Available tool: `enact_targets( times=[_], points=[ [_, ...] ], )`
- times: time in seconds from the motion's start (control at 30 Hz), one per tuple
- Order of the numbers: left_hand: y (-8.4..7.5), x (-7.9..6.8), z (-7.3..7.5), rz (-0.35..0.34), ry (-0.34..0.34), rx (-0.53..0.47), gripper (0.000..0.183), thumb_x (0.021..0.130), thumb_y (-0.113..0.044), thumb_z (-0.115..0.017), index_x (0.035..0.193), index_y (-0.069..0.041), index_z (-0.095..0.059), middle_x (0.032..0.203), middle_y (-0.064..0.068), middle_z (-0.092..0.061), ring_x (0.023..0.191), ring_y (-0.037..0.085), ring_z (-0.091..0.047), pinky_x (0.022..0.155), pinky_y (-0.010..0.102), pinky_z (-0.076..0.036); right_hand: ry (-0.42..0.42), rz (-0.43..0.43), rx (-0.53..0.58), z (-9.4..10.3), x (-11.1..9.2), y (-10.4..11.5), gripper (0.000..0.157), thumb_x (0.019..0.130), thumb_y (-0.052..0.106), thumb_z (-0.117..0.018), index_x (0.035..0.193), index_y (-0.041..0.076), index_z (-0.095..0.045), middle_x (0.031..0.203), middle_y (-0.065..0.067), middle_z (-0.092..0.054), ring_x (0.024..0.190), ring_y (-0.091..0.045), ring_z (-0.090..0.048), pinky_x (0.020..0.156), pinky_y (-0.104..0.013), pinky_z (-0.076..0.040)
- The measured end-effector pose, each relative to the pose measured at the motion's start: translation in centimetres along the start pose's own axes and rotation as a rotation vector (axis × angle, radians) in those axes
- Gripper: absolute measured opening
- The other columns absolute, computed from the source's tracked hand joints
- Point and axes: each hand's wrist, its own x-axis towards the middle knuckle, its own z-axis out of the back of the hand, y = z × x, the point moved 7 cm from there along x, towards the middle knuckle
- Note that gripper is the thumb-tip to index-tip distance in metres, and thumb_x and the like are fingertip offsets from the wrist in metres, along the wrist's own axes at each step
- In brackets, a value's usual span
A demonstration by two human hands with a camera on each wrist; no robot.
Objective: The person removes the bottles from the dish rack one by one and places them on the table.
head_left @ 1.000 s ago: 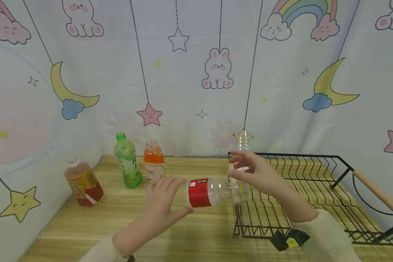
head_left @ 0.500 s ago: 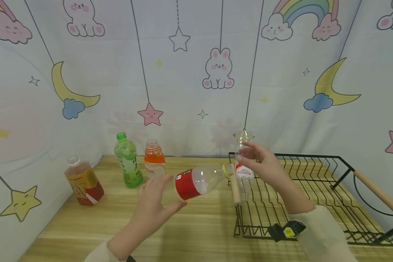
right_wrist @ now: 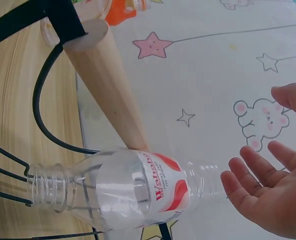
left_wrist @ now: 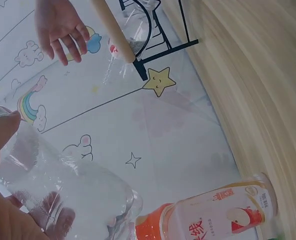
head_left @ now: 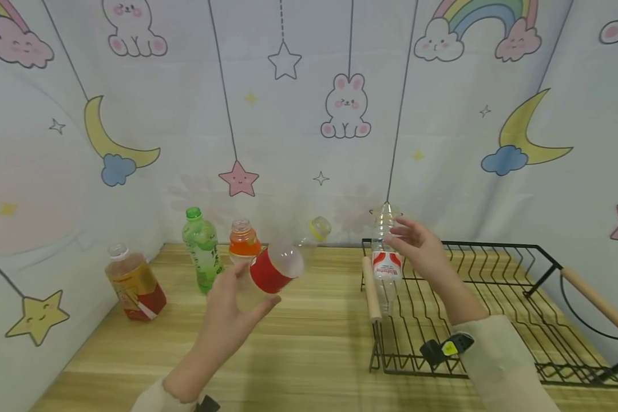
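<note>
My left hand [head_left: 229,309] grips a clear plastic bottle [head_left: 274,271] with a red label, thumb on one side and fingers on the other. The bottle tilts with its neck, ringed in yellow, up and to the right, above the table. In the left wrist view its clear body [left_wrist: 83,187] shows the fingers through it. My right hand [head_left: 421,249] is beside a second clear bottle [head_left: 388,264] with a red and white label. That bottle stands upside down in the black wire rack [head_left: 443,366]. The right fingers are spread loosely and hold nothing; whether they touch its base I cannot tell.
On the table's left stand a green bottle [head_left: 202,252], an orange-topped bottle [head_left: 244,239] partly behind the held one, and a yellow and red bottle [head_left: 136,286]. The rack has wooden handles, one [head_left: 372,292] on its left side. A printed curtain [head_left: 288,131] hangs behind.
My left hand has drawn the red-labelled bottle left and tipped its neck upward, away from the rack. My right hand has moved up and right, uncovering the upside-down bottle's label.
</note>
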Motion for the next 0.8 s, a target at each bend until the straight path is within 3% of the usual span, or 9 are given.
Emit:
enact_targets(
  times=[0.27,0.47,0.8],
  points=[
    [1.1,0.3,0.6,0.126,0.0,-0.082,0.077,0.078,-0.027,-0.082,0.138,-0.006,-0.037,0.133,0.011,-0.046,0.124,0.029,-0.039,0.104,0.055,-0.032,-0.031,-0.016,0.024,0.7,0.9,-1.4,0.073,0.095,0.037,-0.06,0.152,0.011,-0.024,0.147,-0.018,-0.042,0.135,-0.035,-0.038,0.109,-0.053,-0.033],
    [2.1,0.4,0.9,0.225,-0.029,-0.151,0.076,0.079,-0.028,-0.08,0.137,-0.006,-0.036,0.136,0.013,-0.043,0.128,0.031,-0.036,0.108,0.058,-0.027,-0.058,-0.06,0.048,0.8,1.1,-2.4,0.078,0.093,0.043,-0.06,0.153,0.011,-0.021,0.148,-0.017,-0.04,0.137,-0.035,-0.036,0.109,-0.051,-0.034],
    [3.9,1.0,1.7,0.279,-0.109,-0.224,0.075,0.081,-0.024,-0.078,0.137,-0.004,-0.031,0.135,0.018,-0.042,0.13,0.034,-0.033,0.108,0.061,-0.022,-0.088,-0.108,0.021,0.9,1.5,-3.6,0.086,0.089,0.052,-0.061,0.154,0.012,-0.02,0.151,-0.017,-0.037,0.139,-0.036,-0.032,0.11,-0.056,-0.029]
  ],
)
